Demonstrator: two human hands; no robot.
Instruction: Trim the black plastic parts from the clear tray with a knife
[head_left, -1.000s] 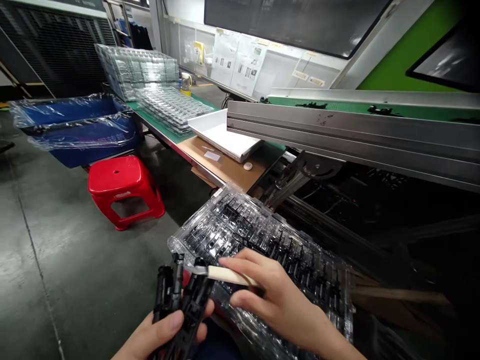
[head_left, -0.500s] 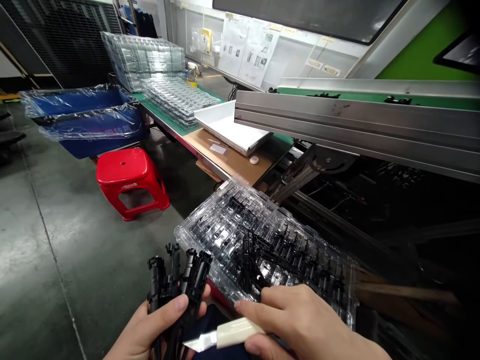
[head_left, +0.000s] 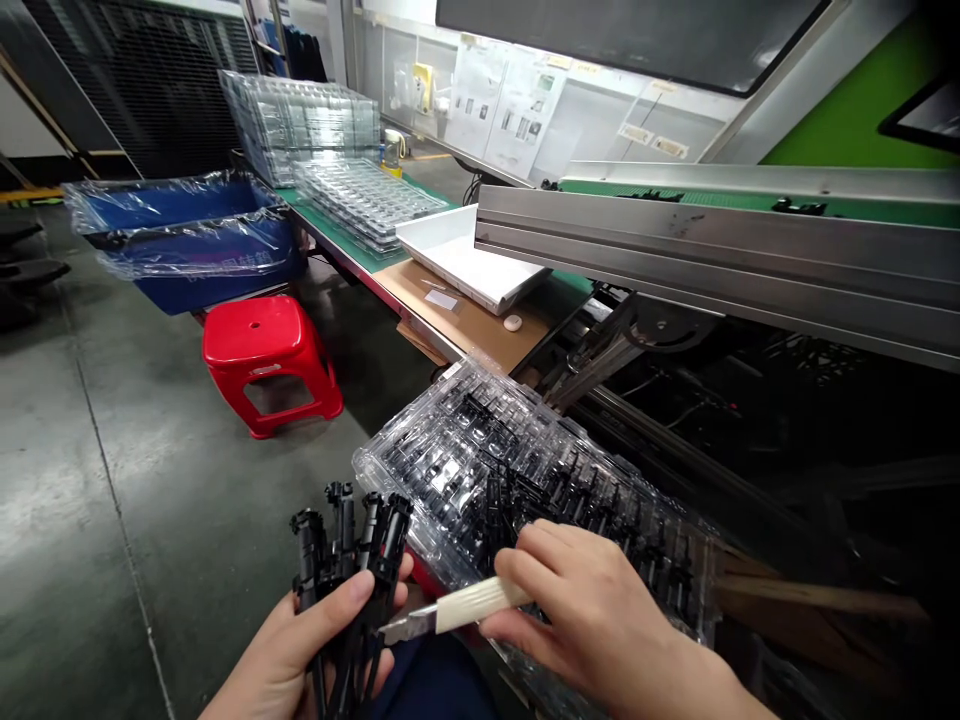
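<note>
Head view, one entry per item.

Left hand (head_left: 300, 650): near edge of the scene, fingers clamped around a bundle of black plastic parts (head_left: 349, 560), held upright with the knobbed ends standing above the thumb.

Right hand (head_left: 592, 620): near centre, fingers closed on a small knife (head_left: 457, 612) with a pale handle; the bare blade points left, its tip just beside the bundle.

Step in hand, as judged: trimming the moulded parts. The next move calls for a steady grip on the bundle and a blade edge kept clear of the left thumb.

Black plastic parts, appearance: slim, glossy, ribbed stems with round collared heads, several joined side by side.

Clear blister tray (head_left: 525, 490): just beyond the right hand, pockets filled with like black parts.

Worktop (head_left: 465, 325): farther left, carrying a white tray (head_left: 465, 262) and stacks of empty clear trays (head_left: 360, 195).

Red stool (head_left: 266, 360) and blue bin (head_left: 187, 245): on the floor, far left.

Conveyor (head_left: 712, 250): right, with a green belt.
</note>
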